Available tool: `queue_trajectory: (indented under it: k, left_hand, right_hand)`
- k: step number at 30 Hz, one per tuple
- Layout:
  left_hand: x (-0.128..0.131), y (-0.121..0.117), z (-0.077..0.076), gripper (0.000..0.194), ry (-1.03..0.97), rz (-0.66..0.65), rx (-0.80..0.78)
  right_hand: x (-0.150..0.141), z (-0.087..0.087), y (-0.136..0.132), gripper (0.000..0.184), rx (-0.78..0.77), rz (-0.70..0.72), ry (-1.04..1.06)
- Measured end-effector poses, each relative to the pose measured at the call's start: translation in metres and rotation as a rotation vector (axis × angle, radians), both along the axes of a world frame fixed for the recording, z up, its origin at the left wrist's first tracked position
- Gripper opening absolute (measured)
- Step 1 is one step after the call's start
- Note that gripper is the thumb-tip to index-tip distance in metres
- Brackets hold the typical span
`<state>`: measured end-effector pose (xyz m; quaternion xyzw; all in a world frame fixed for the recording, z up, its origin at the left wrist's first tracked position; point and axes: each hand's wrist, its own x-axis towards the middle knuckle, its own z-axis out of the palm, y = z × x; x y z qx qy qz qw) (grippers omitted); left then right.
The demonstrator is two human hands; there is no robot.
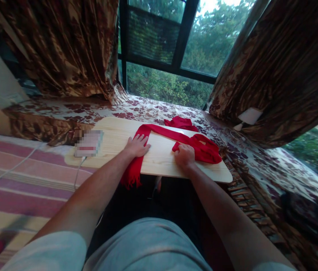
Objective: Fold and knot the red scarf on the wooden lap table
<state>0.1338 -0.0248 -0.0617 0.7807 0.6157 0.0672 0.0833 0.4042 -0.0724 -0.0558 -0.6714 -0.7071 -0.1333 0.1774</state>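
A long red scarf [164, 130] with a fringed end lies across a light wooden tabletop [159, 160]. My left hand [138, 146] rests flat on it, fingers spread, near the end that hangs over the table's front edge. Farther right, my right hand [185, 155] is closed around a fold of the same scarf, its fingertips partly hidden. Beside that hand the scarf lies in a loose, bunched loop. More red cloth [180, 122] sits behind the table's far edge; whether it joins the scarf I cannot tell.
On the table's left end is a blurred flat device [89, 143] with a white cable [77, 171]. A striped bedspread [29, 169] spreads at left. Behind the table runs a floral-covered window ledge [147, 107], with a small white lamp [249, 116] at right. Patterned curtains [71, 45] frame the window.
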Motion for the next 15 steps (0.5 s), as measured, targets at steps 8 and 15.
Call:
queue_trajectory:
  k: [8, 15]
  left_hand:
    - [0.001, 0.0, -0.002, 0.079, -0.037, 0.001, 0.014]
    - [0.002, -0.005, 0.005, 0.076, -0.028, -0.001, -0.005]
  right_hand:
    - [-0.027, 0.016, 0.022, 0.04, 0.035, 0.188, 0.031]
    - [-0.042, 0.031, 0.066, 0.036, -0.211, 0.194, -0.1]
